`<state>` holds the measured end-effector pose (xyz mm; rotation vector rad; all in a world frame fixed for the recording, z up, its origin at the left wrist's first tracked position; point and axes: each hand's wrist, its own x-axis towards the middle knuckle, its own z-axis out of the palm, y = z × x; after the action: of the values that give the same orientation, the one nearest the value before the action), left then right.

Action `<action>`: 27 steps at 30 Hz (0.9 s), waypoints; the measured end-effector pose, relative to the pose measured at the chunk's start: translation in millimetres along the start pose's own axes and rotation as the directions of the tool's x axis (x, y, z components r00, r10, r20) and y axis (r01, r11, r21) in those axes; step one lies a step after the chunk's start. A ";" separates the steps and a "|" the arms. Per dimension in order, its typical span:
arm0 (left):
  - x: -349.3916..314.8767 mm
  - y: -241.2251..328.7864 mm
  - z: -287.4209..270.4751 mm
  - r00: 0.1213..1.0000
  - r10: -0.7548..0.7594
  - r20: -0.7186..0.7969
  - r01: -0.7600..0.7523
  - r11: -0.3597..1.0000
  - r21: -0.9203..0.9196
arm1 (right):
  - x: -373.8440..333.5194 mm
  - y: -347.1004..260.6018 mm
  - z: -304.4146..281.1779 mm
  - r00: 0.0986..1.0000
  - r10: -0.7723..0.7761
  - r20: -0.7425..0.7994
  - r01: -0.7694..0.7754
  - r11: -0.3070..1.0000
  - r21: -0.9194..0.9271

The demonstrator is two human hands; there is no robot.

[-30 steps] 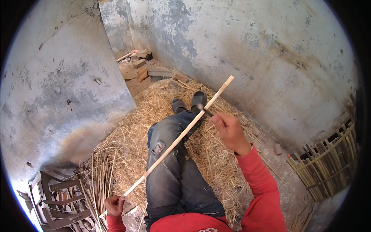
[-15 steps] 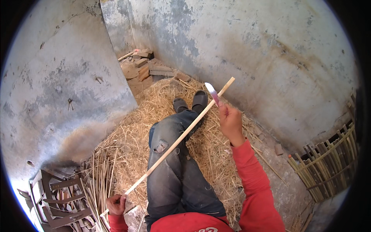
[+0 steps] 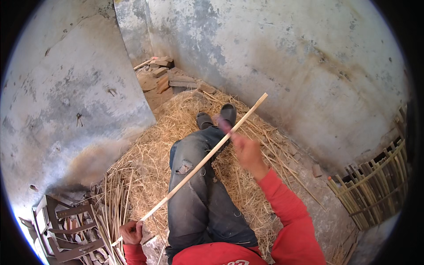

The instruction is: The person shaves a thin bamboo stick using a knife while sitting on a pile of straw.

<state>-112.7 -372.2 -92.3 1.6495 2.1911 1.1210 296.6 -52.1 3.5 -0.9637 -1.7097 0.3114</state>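
A long pale strip (image 3: 191, 175), bamboo or wood, runs slantwise across my outstretched legs (image 3: 190, 203), from lower left to upper right. Close to its lower end, my left hand (image 3: 131, 232) is closed around it. My right hand (image 3: 248, 153) grips a knife (image 3: 225, 125) beside the strip's far part. Motion smears the knife, and it crosses the strip; whether the blade touches cannot be made out. The strip's far tip sticks out beyond the knife, over the pile of shavings (image 3: 150, 163).
Thin strips (image 3: 115, 198) lie bundled at my left, beside a dark wooden frame (image 3: 73, 229). Bricks (image 3: 183, 81) are stacked in the far corner. A slatted bamboo basket (image 3: 375, 185) stands at right. Bare plaster walls (image 3: 282, 57) enclose the spot. Dark slippers (image 3: 228, 114) cover my feet.
My right hand has moved with the knife down along the strip, toward me and to the left. My left hand keeps its hold, shifted only slightly.
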 end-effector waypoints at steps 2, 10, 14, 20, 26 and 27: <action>-5.0 -3.7 -1.5 1.000 -0.015 -0.005 0.015 1.000 0.019 | -18.3 -21.4 4.0 0.991 0.022 0.132 -0.019 1.000 -0.024; 6.3 11.8 -0.6 0.982 -0.072 0.172 0.103 0.979 -0.176 | 26.9 6.2 -20.4 0.972 0.163 -0.168 -0.192 0.967 -0.169; 10.8 21.3 0.1 0.978 -0.097 0.183 0.136 0.967 -0.215 | -36.4 -37.4 16.8 0.969 -0.034 0.244 0.047 0.998 -0.051; 10.1 22.6 -6.9 0.976 -0.081 0.204 0.107 0.987 -0.120 | -10.6 -37.2 5.7 0.983 0.094 0.159 -0.089 0.995 -0.040; 18.3 18.0 -2.0 0.960 -0.097 0.264 0.158 0.963 -0.217 | 57.4 24.8 -31.3 0.966 0.133 -0.222 -0.181 0.960 -0.212; 19.8 21.5 -4.0 0.951 -0.121 0.284 0.180 0.965 -0.193 | 48.6 8.6 -17.3 0.983 0.047 -0.180 -0.076 0.985 -0.157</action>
<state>-106.0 -354.3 -69.7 1.4219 1.9127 0.9877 312.2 -15.6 37.6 -1.1322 -1.5637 0.1230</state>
